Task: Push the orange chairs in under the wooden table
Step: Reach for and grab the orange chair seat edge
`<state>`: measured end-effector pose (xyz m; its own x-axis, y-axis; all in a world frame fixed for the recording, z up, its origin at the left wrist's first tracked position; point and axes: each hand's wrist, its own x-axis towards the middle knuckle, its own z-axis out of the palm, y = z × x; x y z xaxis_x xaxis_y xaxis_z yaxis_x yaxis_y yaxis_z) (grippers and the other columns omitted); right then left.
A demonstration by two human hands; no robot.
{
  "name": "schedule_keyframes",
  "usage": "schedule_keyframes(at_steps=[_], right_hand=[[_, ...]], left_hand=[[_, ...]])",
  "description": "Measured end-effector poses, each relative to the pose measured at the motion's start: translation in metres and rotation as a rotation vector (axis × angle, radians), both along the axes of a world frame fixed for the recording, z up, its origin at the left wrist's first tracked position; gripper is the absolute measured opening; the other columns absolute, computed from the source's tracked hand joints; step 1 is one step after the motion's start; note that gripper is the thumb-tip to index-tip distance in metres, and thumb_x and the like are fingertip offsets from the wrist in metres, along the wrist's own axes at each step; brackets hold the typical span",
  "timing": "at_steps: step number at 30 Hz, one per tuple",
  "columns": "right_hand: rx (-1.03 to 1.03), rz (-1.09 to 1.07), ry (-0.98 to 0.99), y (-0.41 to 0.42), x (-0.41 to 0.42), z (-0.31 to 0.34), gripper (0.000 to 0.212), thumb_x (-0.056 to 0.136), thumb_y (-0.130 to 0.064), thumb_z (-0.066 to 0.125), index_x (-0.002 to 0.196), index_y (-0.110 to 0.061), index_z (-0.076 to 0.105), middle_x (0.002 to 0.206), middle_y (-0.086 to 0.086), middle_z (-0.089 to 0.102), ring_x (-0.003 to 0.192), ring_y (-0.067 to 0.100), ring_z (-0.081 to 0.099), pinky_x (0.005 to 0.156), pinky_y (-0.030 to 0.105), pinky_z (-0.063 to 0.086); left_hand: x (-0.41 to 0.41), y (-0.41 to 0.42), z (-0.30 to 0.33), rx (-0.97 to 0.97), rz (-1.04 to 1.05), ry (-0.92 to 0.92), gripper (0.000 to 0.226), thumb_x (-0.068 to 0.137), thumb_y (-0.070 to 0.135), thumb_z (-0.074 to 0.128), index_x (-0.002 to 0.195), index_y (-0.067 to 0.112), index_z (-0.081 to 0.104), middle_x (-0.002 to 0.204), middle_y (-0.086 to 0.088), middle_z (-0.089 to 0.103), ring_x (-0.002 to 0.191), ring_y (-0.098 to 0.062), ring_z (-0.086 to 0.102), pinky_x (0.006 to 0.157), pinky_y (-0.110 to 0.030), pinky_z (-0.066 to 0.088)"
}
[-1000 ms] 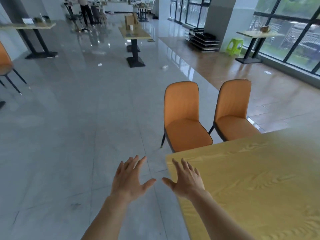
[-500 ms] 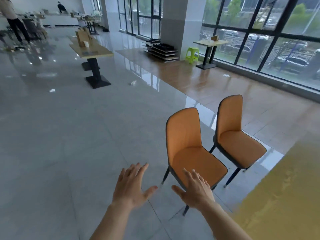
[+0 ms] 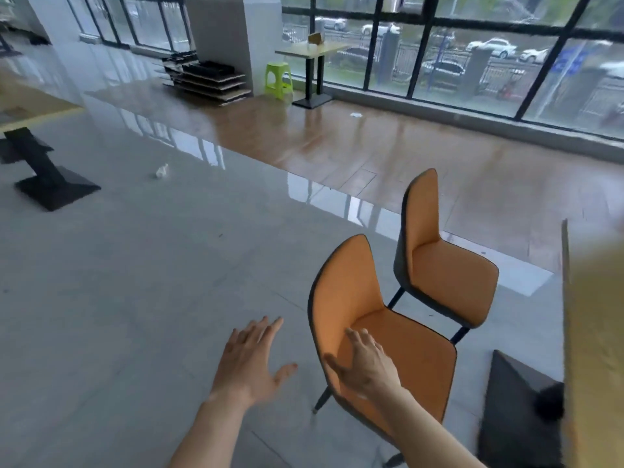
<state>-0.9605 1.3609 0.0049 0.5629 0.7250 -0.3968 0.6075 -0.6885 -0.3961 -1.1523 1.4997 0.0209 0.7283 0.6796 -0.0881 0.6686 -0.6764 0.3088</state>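
Two orange chairs with dark shells stand side by side on the grey floor, seats facing right toward the wooden table (image 3: 594, 332) at the right edge. The near orange chair (image 3: 398, 339) is just in front of me; the far orange chair (image 3: 439, 261) stands behind it. My right hand (image 3: 368, 363) is spread, fingers apart, in front of the near chair's backrest and seat; I cannot tell if it touches. My left hand (image 3: 251, 359) hovers open over the floor, left of that chair, holding nothing. The table's black base (image 3: 516, 407) shows below its top.
Another table on a black pedestal base (image 3: 50, 177) stands at the far left. A crumpled paper scrap (image 3: 162, 171) lies on the floor. By the windows are a green stool (image 3: 278, 79), a small table (image 3: 312, 52) and stacked boards (image 3: 209, 79).
The view has swung right and come closer to the chairs. My right hand has moved off the table top to the near chair. The left hand stays open beside it.
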Motion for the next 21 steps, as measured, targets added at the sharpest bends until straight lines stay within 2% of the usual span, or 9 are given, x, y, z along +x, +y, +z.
schedule_keyframes(at_steps=[6,12,16,21], right_hand=[[-0.006,-0.254,0.013,0.075,0.067,0.018,0.081,0.092,-0.071,0.047,0.157,-0.033,0.017,0.167,0.004,0.02,0.147,0.031,0.031,0.114,0.049,0.039],[-0.028,-0.606,0.06,0.109,0.121,-0.007,0.079,0.093,-0.069,0.046,0.157,-0.033,0.017,0.167,0.004,0.019,0.146,0.031,0.033,0.11,0.048,0.041],[-0.069,-0.878,0.094,0.13,0.134,-0.023,0.079,0.093,-0.07,0.044,0.157,-0.031,0.017,0.166,0.005,0.02,0.146,0.031,0.033,0.112,0.047,0.04],[-0.088,-1.22,0.192,0.172,0.115,-0.029,0.084,0.089,-0.076,0.043,0.157,-0.034,0.017,0.167,0.003,0.02,0.148,0.028,0.031,0.115,0.045,0.036]], left_hand=[[0.099,0.121,0.026,0.004,-0.217,-0.03,0.081,0.083,0.064,0.049,0.15,0.036,0.012,0.159,0.002,0.022,0.145,-0.019,0.016,0.118,-0.04,0.01],[0.227,0.207,0.017,-0.038,-0.548,-0.023,0.072,0.092,0.058,0.043,0.15,0.038,0.006,0.161,0.007,0.015,0.146,-0.017,0.009,0.119,-0.04,0.006],[0.305,0.247,-0.001,-0.059,-0.794,0.021,0.071,0.094,0.052,0.041,0.15,0.039,-0.001,0.161,0.007,0.011,0.146,-0.016,0.004,0.119,-0.038,0.002],[0.377,0.276,-0.019,-0.115,-1.123,0.07,0.065,0.094,0.05,0.039,0.15,0.036,0.008,0.158,0.007,0.02,0.144,-0.018,0.013,0.119,-0.037,0.004]])
